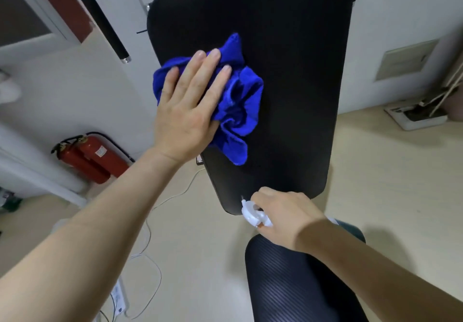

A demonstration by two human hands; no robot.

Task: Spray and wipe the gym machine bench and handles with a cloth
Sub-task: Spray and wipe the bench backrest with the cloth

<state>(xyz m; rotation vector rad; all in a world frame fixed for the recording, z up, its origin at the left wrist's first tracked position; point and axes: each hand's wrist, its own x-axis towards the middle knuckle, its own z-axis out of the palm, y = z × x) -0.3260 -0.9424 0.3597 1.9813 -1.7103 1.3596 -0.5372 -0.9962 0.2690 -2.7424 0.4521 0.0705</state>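
A long black padded bench pad fills the upper middle of the view. A crumpled blue cloth lies on its left half. My left hand presses flat on the cloth, fingers spread over its left part. Near the pad's lower edge my right hand is closed around a white spray bottle head, nozzle toward the pad; the bottle body is hidden. A black foam-covered handle hangs at the upper left. A ribbed black seat pad sits below my right hand.
A red fire extinguisher lies by the wall at the left. White cables and a power strip run across the beige floor. A white base with rods stands at the right wall.
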